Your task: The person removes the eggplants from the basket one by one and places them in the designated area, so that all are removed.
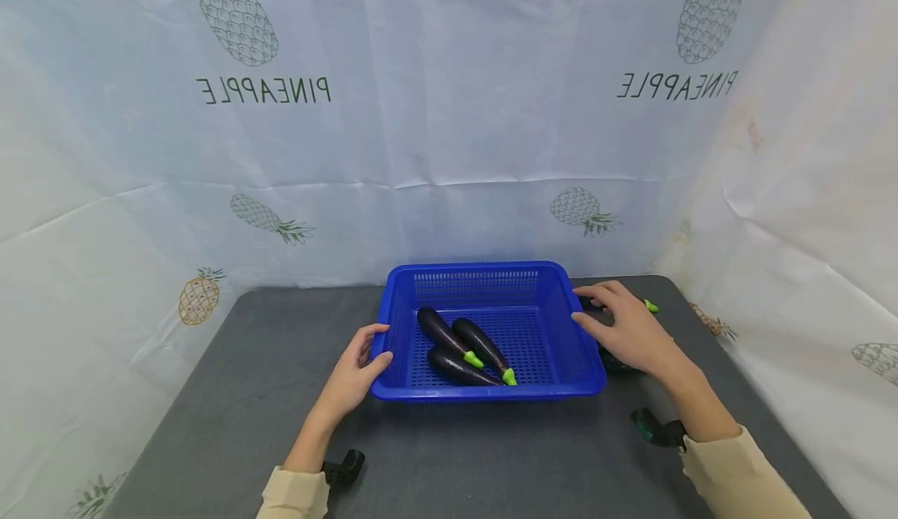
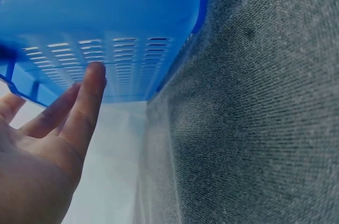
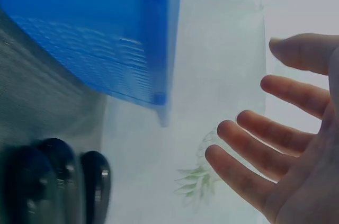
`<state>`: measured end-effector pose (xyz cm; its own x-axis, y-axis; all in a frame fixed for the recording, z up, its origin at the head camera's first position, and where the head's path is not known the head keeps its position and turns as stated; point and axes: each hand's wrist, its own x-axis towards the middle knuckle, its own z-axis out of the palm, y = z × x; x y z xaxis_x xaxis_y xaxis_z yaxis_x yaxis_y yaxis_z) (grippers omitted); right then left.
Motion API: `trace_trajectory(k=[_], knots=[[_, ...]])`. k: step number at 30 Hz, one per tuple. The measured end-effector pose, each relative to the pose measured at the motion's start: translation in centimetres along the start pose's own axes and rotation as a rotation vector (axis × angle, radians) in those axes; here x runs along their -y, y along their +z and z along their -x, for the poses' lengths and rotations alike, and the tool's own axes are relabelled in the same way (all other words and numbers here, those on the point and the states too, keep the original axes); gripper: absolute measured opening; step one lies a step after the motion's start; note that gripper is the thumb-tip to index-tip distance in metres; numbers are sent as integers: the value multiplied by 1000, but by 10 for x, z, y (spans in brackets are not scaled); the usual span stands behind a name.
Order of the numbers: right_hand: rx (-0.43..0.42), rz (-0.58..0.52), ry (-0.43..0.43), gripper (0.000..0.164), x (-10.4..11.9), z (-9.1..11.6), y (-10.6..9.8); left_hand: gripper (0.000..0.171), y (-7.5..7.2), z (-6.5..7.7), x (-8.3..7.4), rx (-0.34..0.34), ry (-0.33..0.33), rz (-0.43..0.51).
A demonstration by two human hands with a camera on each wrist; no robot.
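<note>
On the near side, two pale sleeves (image 1: 295, 496) are seen, and at each wrist a black strap part (image 1: 342, 468) is worn, perhaps so that a small camera can be kept there. The left hand (image 1: 351, 375) is held at the left edge of the blue basket (image 1: 484, 393), with its fingers nearly straight; how hard the rim is pressed, if at all, cannot be told. The right hand (image 1: 627, 328) is held by the right edge with its fingers spread, and nothing is pinched by it. The basket is set on the dark worktop (image 1: 449, 457) with a long side turned to the person, likely so that both ends can be reached. Inside, the eggplants (image 1: 449, 338) are laid close together toward the left, and by the walls they are probably kept from rolling off. More dark eggplants (image 3: 61, 176) are laid outside, just past the right side, partly hidden under the right hand. Behind everything, a pale cloth (image 1: 484, 129) is hung, maybe as a plain back wall. When all are counted, two hands, one basket and three eggplants inside it are found; three dark round shapes are shown outside by the right wrist view, and two backward words, "PINEAPPLE", are printed on the cloth.
</note>
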<state>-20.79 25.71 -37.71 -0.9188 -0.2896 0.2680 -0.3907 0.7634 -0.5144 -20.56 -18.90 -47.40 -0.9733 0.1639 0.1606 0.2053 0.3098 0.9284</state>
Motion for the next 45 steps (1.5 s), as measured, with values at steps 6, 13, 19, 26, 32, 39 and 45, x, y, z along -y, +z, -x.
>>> trace_trajectory(k=[6, 13, 19, 26, 32, 39, 45], knots=[[34, -89, 63, 59, -14, 13, 17, 47, -1, -1, -1, 8, -4, -11], [61, -128, 141, 68, -27, 23, 36, 47, -1, 0, -2, 8, -8, -14], [79, -149, 148, 68, -35, 26, 46, 47, -1, 1, -3, 5, -12, -21], [107, -229, 182, 69, -41, 27, 54, 48, -3, 1, -3, 15, -18, -67], [108, -291, 198, 67, -42, 26, 57, 50, -7, 1, -9, 42, -12, -163], [101, -323, 191, 64, -43, 27, 57, 60, -12, 2, -25, 37, -8, -387], [95, -311, 189, 64, -44, 26, 59, 58, -18, 5, -47, -18, 81, -716]])
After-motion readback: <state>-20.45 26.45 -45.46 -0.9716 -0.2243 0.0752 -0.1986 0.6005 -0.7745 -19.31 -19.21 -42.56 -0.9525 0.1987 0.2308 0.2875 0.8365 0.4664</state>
